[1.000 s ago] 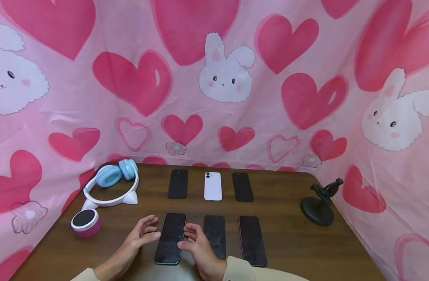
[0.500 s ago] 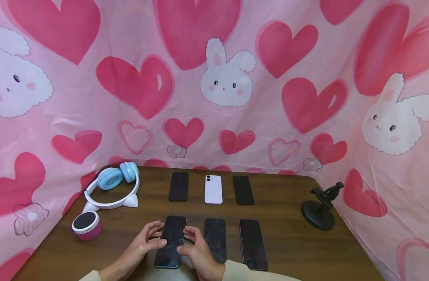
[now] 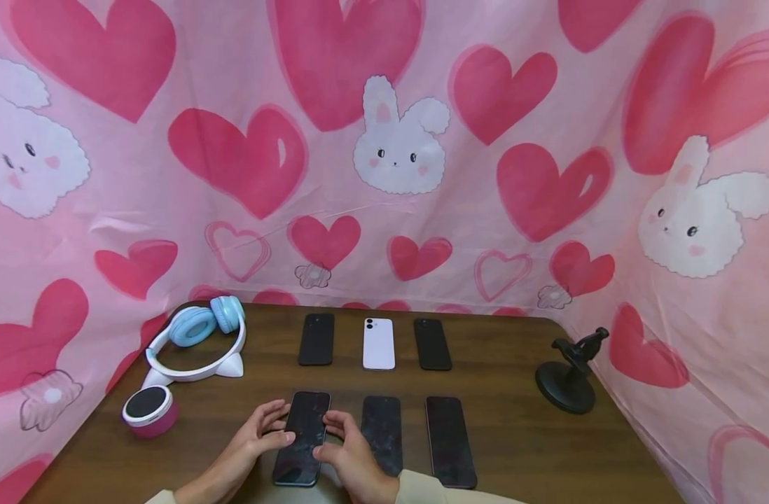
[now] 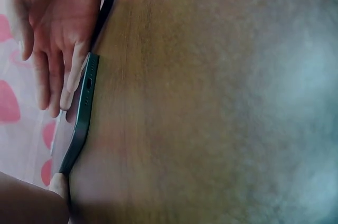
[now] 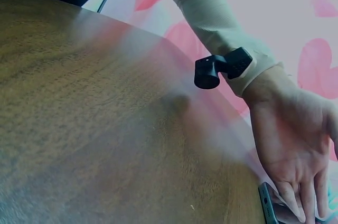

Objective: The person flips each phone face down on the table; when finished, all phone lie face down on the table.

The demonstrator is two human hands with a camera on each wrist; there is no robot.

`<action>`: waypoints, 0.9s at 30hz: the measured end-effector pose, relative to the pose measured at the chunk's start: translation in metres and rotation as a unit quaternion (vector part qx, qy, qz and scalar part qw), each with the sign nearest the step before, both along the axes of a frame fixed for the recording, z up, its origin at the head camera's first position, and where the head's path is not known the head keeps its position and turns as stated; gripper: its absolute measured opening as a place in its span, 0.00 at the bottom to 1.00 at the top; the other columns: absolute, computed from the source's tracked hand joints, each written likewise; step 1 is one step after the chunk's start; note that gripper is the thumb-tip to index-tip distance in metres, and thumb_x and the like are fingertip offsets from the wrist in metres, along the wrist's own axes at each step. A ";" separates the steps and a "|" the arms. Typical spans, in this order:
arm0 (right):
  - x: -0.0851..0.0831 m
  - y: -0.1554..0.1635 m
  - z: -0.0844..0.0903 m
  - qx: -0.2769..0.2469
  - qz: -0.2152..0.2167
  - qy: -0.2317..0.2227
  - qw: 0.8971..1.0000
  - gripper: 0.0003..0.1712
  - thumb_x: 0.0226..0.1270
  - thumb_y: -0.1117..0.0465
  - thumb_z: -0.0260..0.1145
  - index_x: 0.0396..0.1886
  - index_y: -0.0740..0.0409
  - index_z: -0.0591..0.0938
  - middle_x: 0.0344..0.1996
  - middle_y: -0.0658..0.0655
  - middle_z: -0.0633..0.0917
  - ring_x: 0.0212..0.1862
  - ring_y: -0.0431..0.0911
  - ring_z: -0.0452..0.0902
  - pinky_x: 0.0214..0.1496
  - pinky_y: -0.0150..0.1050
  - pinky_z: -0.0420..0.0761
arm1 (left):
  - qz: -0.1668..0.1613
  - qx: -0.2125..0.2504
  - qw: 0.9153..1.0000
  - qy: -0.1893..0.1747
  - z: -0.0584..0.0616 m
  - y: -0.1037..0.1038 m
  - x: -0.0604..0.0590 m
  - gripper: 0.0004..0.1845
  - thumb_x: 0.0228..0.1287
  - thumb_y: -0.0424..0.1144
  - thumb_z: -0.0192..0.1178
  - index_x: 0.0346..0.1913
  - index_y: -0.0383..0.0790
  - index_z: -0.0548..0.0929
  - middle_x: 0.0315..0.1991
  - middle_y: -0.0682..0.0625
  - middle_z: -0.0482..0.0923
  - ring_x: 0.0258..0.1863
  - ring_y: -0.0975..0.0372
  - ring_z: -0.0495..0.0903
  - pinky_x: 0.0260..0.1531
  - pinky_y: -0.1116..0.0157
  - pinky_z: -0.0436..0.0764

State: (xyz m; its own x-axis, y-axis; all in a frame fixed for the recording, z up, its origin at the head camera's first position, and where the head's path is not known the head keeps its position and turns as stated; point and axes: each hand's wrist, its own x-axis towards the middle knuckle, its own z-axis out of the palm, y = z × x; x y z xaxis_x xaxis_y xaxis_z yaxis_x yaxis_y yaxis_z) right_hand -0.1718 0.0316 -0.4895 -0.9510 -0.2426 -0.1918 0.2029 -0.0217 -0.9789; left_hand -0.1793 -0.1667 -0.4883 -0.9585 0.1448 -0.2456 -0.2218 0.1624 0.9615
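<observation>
A dark smartphone (image 3: 305, 423) lies on the brown table between both hands, screen up. My left hand (image 3: 248, 444) is at its left side, the thumb reaching over the edge and the fingers loosely bent. At the right side, my right hand (image 3: 353, 455) has its thumb over the glass and its fingers beside the edge. The left wrist view shows the phone's bottom edge (image 4: 87, 89) with its charging port, and the right hand (image 4: 58, 34) with extended fingers. In the right wrist view, the left hand's (image 5: 293, 139) fingers extend down beside the phone (image 5: 267, 205).
Two more dark phones, middle (image 3: 382, 434) and right (image 3: 450, 441), lie alongside. Behind are a black phone (image 3: 316, 339), a white phone (image 3: 379, 344) and another black phone (image 3: 433, 344). Headphones (image 3: 198, 367) and a pink round speaker (image 3: 150, 411) sit left; a black stand (image 3: 569, 381) right.
My left hand has moved right until its thumb overlaps the phone's left edge. The right hand has stayed at the right edge. The head view has shifted slightly.
</observation>
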 end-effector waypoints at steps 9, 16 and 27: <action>-0.001 0.001 -0.001 0.014 0.005 -0.005 1.000 0.33 0.58 0.71 0.63 0.66 0.69 0.70 0.64 0.66 0.76 0.67 0.61 0.70 0.67 0.54 0.78 | 0.021 -0.004 1.000 0.000 0.001 0.003 0.003 0.38 0.65 0.41 0.61 0.73 0.30 0.58 0.73 0.29 0.63 0.63 0.47 0.70 0.59 0.54 0.72; -0.001 0.001 0.000 0.014 -0.001 0.020 1.000 0.32 0.57 0.70 0.64 0.64 0.69 0.71 0.64 0.67 0.76 0.66 0.61 0.70 0.68 0.54 0.76 | 0.023 -0.004 1.000 0.010 0.007 0.005 0.003 0.38 0.66 0.42 0.61 0.74 0.32 0.58 0.74 0.30 0.61 0.68 0.43 0.66 0.63 0.47 0.72; -0.003 -0.001 0.002 0.020 0.013 0.024 0.999 0.30 0.60 0.70 0.64 0.64 0.68 0.72 0.63 0.66 0.77 0.64 0.59 0.71 0.69 0.59 0.72 | 0.032 0.068 0.996 0.041 0.008 0.006 0.011 0.35 0.70 0.37 0.57 0.74 0.29 0.56 0.74 0.28 0.59 0.69 0.42 0.68 0.60 0.55 0.76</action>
